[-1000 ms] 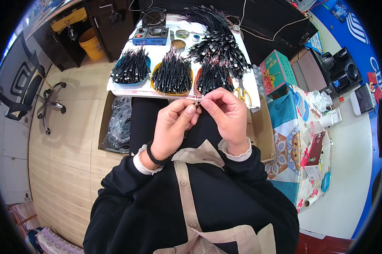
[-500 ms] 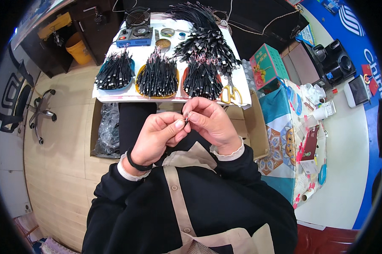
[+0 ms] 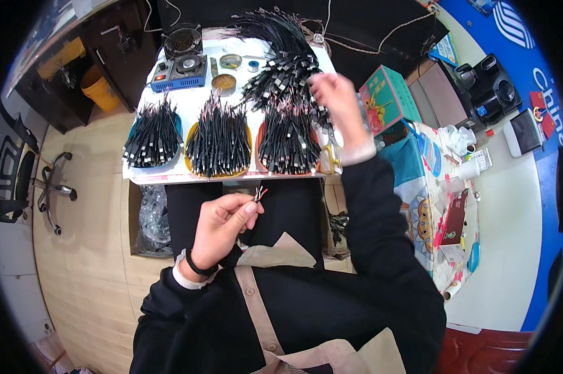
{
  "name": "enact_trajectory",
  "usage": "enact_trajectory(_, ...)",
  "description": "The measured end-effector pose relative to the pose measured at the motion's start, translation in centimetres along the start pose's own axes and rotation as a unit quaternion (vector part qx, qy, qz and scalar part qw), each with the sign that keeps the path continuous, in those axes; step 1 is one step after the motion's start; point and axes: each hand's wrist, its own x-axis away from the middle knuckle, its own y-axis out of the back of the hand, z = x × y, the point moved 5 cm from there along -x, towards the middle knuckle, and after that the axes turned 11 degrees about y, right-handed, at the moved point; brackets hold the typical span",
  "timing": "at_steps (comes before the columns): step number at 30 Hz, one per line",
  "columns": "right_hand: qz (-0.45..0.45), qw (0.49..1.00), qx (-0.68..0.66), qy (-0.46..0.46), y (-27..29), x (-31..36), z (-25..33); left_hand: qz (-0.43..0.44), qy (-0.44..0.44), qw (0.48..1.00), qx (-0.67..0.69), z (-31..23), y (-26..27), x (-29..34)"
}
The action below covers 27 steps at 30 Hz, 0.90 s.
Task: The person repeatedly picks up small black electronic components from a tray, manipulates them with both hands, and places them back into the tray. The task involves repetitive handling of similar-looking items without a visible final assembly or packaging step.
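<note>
In front of my lap, my left hand [image 3: 220, 227] pinches a short cable end [image 3: 258, 197] between thumb and forefinger. Thin red and white wires fan out above the fingertips; the rest of the cable is hidden. My right hand [image 3: 339, 105] is stretched far forward beside the big heap of black cables [image 3: 288, 68] at the table's right. Motion smears its fingers, so I cannot tell whether they hold anything. Three trays stand along the table's near edge, full of black cables with metal plugs: a blue tray [image 3: 180, 134], a yellow tray [image 3: 250, 159] and an orange-red tray [image 3: 261, 163].
Yellow-handled scissors [image 3: 329, 159] lie at the table's right corner, under my right forearm. A blue heating unit [image 3: 183, 80], a small fan [image 3: 183, 42], a tin [image 3: 223, 83] and a solder spool [image 3: 253, 66] sit behind the trays. A green carton [image 3: 390, 96] stands right.
My hands have parted. The right one has swung forward and right toward the cable heap, while the left keeps the cable end and has dropped slightly. The whole view has shifted a little.
</note>
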Motion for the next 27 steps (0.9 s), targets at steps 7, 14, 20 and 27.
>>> enact_trajectory(7,-0.002,0.848,0.520,-0.099,7.8,-13.5,-11.9,0.004,-0.011,1.000,-0.024,0.2,-0.2,0.5)
enact_trajectory(14,-0.086,0.944,0.259,-0.183,8.8,-14.3,-16.4,0.026,0.023,0.998,0.056,1.2,0.8,0.5)
enact_trajectory(20,-0.118,0.927,0.309,-0.178,7.7,-14.9,-16.7,0.029,0.020,0.997,0.070,1.8,0.4,0.4)
enact_trajectory(27,-0.060,0.977,-0.033,-0.204,6.1,-11.9,-6.8,0.044,-0.011,0.989,0.137,0.9,0.7,-0.4)
